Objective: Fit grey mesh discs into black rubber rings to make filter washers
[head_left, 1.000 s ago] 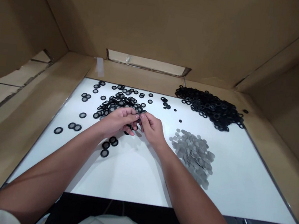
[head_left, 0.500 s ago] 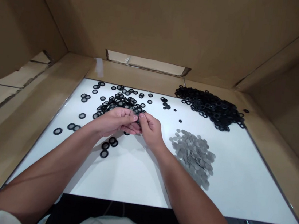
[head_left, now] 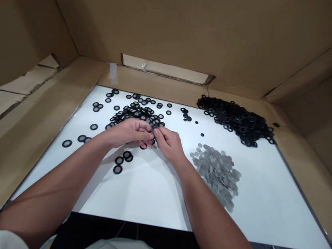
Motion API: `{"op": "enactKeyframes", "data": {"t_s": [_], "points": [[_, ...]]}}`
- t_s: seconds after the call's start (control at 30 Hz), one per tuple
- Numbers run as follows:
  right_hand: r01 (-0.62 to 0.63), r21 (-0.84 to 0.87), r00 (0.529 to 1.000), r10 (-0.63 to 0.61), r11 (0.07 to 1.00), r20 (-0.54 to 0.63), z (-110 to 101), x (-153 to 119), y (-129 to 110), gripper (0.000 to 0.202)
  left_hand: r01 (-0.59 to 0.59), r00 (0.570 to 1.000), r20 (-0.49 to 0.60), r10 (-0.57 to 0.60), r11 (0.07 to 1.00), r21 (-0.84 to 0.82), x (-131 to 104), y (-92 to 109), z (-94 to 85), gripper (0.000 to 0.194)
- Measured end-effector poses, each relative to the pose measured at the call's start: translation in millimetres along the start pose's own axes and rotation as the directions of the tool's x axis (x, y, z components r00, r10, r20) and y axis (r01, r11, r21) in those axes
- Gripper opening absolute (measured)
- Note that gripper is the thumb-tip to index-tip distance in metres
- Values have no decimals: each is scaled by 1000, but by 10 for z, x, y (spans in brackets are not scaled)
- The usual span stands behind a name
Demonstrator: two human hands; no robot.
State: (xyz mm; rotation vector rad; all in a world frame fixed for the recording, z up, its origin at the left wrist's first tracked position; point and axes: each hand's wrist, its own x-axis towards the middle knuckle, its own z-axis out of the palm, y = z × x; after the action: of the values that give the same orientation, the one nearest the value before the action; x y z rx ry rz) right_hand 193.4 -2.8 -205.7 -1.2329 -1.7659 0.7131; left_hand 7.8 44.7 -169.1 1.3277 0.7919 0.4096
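My left hand [head_left: 132, 133] and my right hand [head_left: 168, 142] meet over the white board, fingertips close together. Between them is a black ring [head_left: 153, 141], mostly covered by the fingers; whether a grey disc sits in it I cannot make out. Both hands are closed in a pinch around it. Just behind the hands spreads a pile of black rings with grey centres [head_left: 137, 110]. Nearer to me, a few more such rings [head_left: 117, 169] lie below my left hand. To the right of my right forearm is a heap of loose grey discs [head_left: 218, 170].
A big heap of black rings [head_left: 236, 119] lies at the back right, partly over the edge of the white board [head_left: 265, 203]. Cardboard walls [head_left: 173, 23] enclose the back and sides, with a slot [head_left: 164, 68] low in the back wall. Small black pieces [head_left: 187, 118] lie scattered mid-back.
The fingers of my left hand have curled in more, and the right fingertips have shifted slightly at the ring. The whole view has moved a little; the piles look the same.
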Motion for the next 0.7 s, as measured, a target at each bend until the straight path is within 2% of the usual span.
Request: {"op": "enactKeyframes", "data": {"t_s": [0.17, 0.3, 0.4, 0.57, 0.7], "points": [[-17, 75, 997, 22, 997, -71, 29, 1, -28, 42, -23, 1000, 16, 25, 996, -82, 7, -14, 23, 22], [-36, 175, 996, 51, 984, -80, 44, -2, -71, 42, 22, 999, 44, -15, 987, -156, 3, 14, 47, 25], [-36, 215, 995, 54, 976, -79, 42, -10, -114, 42, 55, 996, 77, -44, 987, -150, -16, 48, 18, 24], [30, 90, 994, -21, 995, -109, 7, -26, -148, 43, 57, 995, 85, -50, 995, -78, -43, 59, -20, 26], [73, -1, 991, -73, 997, -111, -16, -28, -126, 41, 15, 999, 44, -9, 992, -126, -20, 29, 29, 22]]}}
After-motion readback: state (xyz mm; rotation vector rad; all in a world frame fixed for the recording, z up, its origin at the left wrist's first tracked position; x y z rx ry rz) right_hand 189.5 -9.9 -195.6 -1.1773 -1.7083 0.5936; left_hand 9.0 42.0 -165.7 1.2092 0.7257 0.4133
